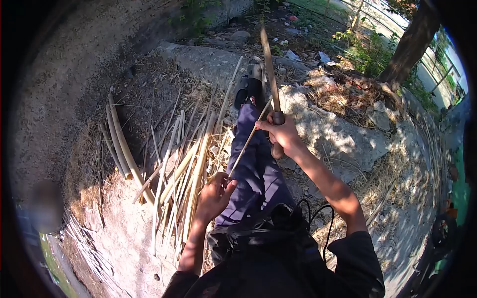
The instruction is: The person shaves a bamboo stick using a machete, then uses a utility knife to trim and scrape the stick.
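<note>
Bamboo strips (191, 181) lie left of the trousered legs (253, 174). At the legs' left edge, the left hand (216, 196) is curled around the thin strip (248, 141), slanting across the legs. Over their right side, the right hand (282, 134) is clamped around the knife (272, 82), fingers touching that strip.

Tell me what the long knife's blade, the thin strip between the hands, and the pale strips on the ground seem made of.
Blade: probably metal, dull brown, maybe rusted; it is long and slim with little shine. Thin strip: likely split bamboo or cane, tan and bare; it is straight and narrow. Pale strips: seemingly bamboo, unpainted yellow-tan, long split lengths; wood remains possible.
</note>
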`<state>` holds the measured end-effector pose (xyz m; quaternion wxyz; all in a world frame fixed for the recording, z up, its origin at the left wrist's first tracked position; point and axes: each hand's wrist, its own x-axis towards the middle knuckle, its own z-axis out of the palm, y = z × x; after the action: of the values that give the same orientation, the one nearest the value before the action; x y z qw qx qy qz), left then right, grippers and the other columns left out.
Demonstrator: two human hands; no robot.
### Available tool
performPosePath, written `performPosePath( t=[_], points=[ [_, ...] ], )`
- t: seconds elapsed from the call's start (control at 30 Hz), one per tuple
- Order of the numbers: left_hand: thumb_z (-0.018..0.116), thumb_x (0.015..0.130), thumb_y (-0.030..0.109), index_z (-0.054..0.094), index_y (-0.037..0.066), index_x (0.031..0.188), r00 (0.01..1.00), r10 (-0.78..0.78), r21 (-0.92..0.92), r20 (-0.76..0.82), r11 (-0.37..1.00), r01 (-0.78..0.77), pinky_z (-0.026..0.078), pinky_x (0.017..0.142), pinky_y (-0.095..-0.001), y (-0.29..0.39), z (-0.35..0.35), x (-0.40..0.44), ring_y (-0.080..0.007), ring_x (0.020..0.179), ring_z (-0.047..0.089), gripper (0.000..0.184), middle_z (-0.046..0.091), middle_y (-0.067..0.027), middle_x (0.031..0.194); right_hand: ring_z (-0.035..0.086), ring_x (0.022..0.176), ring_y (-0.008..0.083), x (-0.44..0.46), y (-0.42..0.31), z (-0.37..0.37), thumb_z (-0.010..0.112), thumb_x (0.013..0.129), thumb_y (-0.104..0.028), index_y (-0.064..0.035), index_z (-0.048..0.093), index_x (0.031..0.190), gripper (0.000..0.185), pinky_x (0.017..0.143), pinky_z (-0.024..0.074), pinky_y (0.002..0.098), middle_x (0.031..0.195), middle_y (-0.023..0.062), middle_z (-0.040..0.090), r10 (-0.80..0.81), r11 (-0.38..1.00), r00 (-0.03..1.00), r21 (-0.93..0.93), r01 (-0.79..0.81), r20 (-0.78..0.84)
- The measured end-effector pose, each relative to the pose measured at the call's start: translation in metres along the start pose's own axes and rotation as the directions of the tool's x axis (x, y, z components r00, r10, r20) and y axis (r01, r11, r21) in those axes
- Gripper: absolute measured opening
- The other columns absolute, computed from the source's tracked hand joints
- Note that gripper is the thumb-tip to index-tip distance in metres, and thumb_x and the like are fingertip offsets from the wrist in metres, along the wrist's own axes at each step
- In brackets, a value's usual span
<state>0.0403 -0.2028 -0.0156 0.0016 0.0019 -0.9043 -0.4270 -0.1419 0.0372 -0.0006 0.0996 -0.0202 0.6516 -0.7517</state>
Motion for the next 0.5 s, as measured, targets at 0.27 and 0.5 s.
performPosePath(
  t=[0.27, 0.5],
  points=[
    [0.059, 0.111, 0.040, 0.065, -0.001, 0.119, 0.997, 0.019, -0.360, 0.079, 0.933, 0.011, 0.044, 0.060, -0.0284, 0.021, 0.019, 0.037, -0.0104, 0.068, 0.054, 0.042, 0.057, -0.0026, 0.076, 0.045, 0.047, 0.0041, -0.011, -0.003, 0.012, 0.088, 0.088, -0.015, -0.0140, 0.047, 0.075, 0.043, 0.043, 0.0330, 0.0245, 0.069, 0.0004, 0.064, -0.009, 0.999, 0.999, 0.048, 0.007, 0.044],
    [0.051, 0.115, 0.042, 0.064, 0.003, 0.101, 0.996, 0.069, -0.355, 0.055, 0.934, -0.045, 0.028, 0.052, -0.0254, 0.011, 0.030, 0.046, -0.0038, 0.056, 0.035, 0.043, 0.039, 0.0085, 0.064, 0.053, 0.051, 0.0069, -0.023, -0.008, 0.002, 0.085, 0.091, -0.018, -0.0091, 0.054, 0.075, 0.036, 0.048, 0.0407, 0.0274, 0.065, -0.0012, 0.062, -0.050, 0.983, 0.999, -0.175, 0.049, -0.002]
  ],
)
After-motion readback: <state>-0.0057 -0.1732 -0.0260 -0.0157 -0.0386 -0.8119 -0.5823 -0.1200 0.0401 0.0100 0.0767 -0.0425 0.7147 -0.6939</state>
